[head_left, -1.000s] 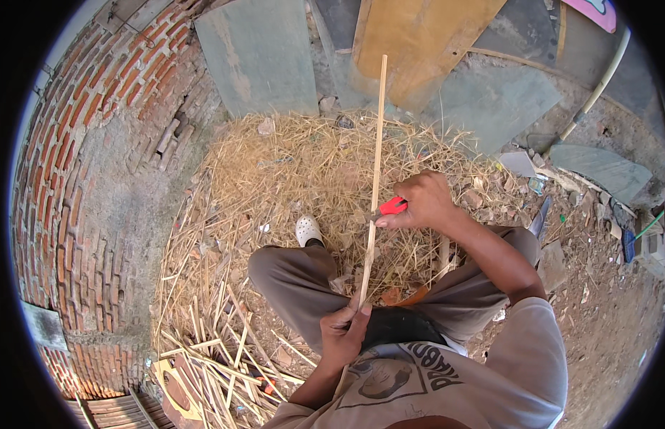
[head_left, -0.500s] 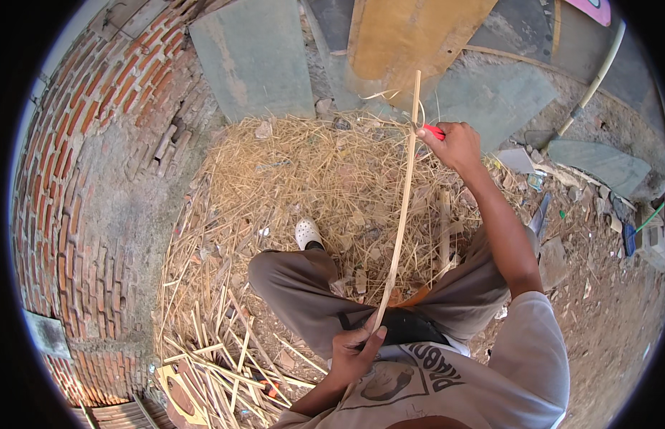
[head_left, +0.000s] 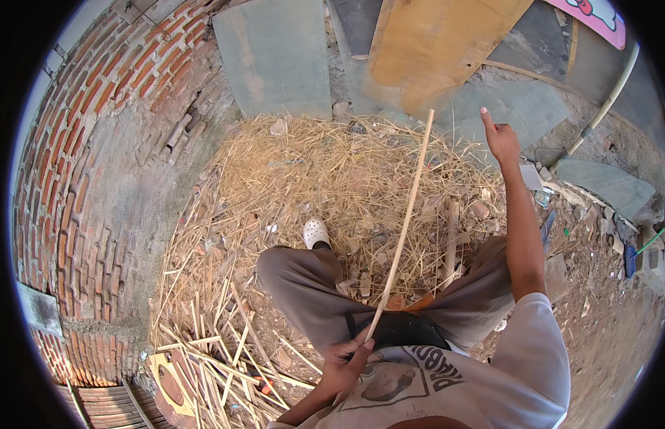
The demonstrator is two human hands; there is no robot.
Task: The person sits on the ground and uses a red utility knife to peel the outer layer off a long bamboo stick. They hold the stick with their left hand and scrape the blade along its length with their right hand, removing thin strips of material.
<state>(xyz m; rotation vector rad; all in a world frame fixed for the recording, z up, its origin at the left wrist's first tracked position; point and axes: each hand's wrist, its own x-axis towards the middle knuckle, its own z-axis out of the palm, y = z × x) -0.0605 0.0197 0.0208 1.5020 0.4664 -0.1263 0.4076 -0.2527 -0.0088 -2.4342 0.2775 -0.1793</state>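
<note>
Left hand (head_left: 344, 363) near the lap, fingers clamped on the lower end of a long bamboo strip (head_left: 405, 223) — strip slants up and away over the straw pile (head_left: 311, 171). Right hand (head_left: 501, 137) raised beyond the far edge of the straw, apart from the strip — fingers curled, what they grip cannot be told.

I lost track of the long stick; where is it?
In the head view the stick runs up the centre from the left hand at the lap, over the straw, left of the right hand.
</note>
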